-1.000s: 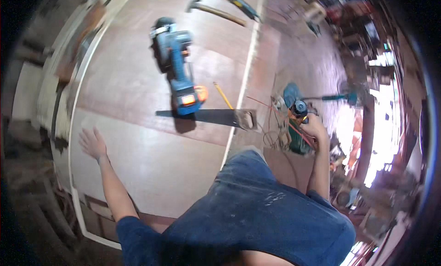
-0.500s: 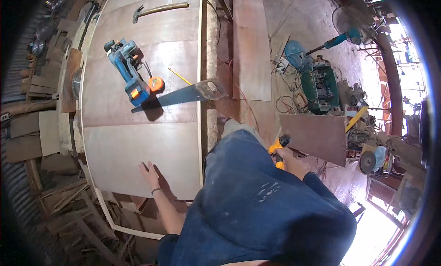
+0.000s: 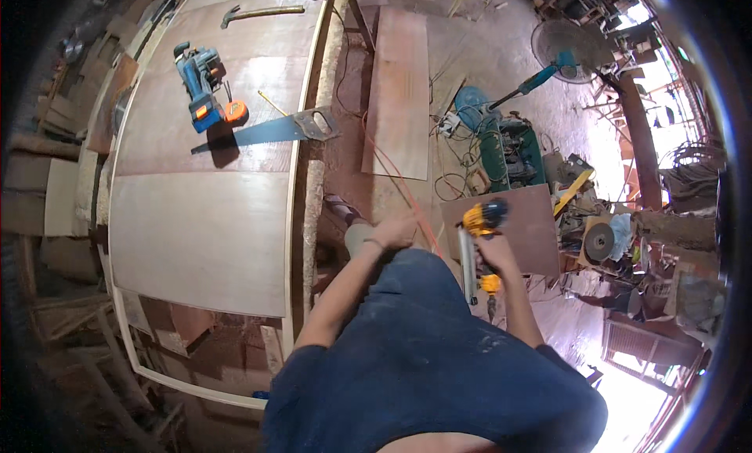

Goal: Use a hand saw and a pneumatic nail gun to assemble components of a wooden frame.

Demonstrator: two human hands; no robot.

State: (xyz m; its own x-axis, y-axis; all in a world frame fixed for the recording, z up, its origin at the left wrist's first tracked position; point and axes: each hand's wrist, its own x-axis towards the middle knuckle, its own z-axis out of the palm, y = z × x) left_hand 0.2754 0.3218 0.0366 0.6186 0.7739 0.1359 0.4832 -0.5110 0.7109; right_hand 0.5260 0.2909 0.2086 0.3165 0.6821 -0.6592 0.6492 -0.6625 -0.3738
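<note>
Beside the knee (image 3: 423, 263), the right hand (image 3: 495, 252) is wrapped round the nailer (image 3: 476, 221), seemingly readying it, while I can't tell if the left hand (image 3: 396, 232) grips the hose (image 3: 405, 190), which next needs to trail free.

A yellow-and-black nailer (image 3: 475, 220) sits gripped in the right hand's fingers (image 3: 489, 249), its dark head (image 3: 495, 212) beyond them, silvery magazine (image 3: 468, 267) to their left.
</note>
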